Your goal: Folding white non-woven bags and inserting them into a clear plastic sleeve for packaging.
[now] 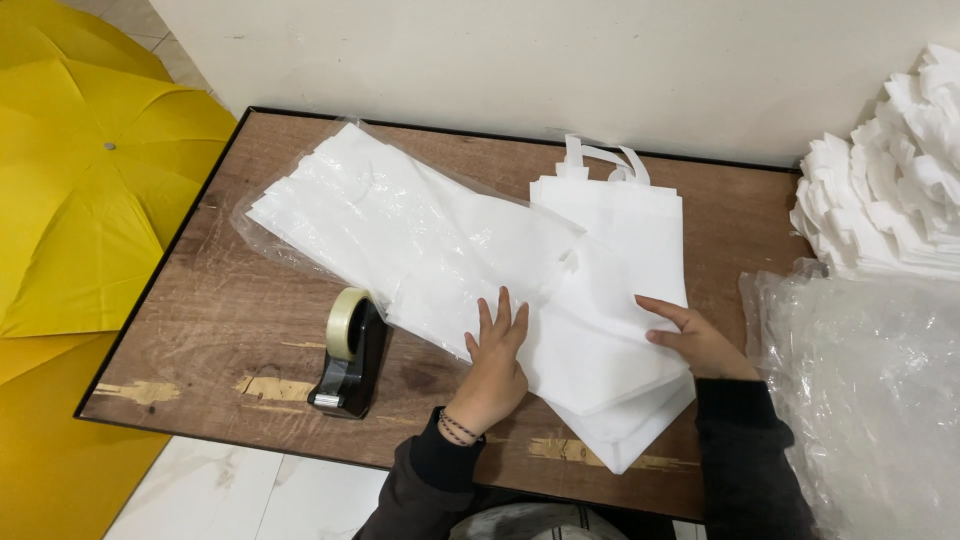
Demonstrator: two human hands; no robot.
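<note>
Near the lower middle of the frame, the left hand [495, 365] lies flat with fingers spread on a white fabric bag [590, 340], pressing it down onto the tabletop [250, 330]. Just to the right, the right hand [695, 340] rests on the same bag's right edge, fingers stretched out and loosely together, pinching nothing that can be seen. Both wrists come out of dark sleeves, and the left wrist wears a beaded bracelet [457, 428].

That bag lies tilted on top of a small stack of white bags [620, 215], whose looped handles point toward the wall at the upper middle. Left of the hands, a clear plastic sleeve holding more white bags [380, 220] stretches diagonally toward the upper left of the tabletop, its near end touching the bag under the left hand.

At the lower left of the hands, a black tape dispenser [347, 360] with a pale roll stands near the front edge. A yellow umbrella [80, 200] fills the left side of the frame. On the right, crumpled clear plastic [870, 400] lies below a heap of white bags [900, 180].
</note>
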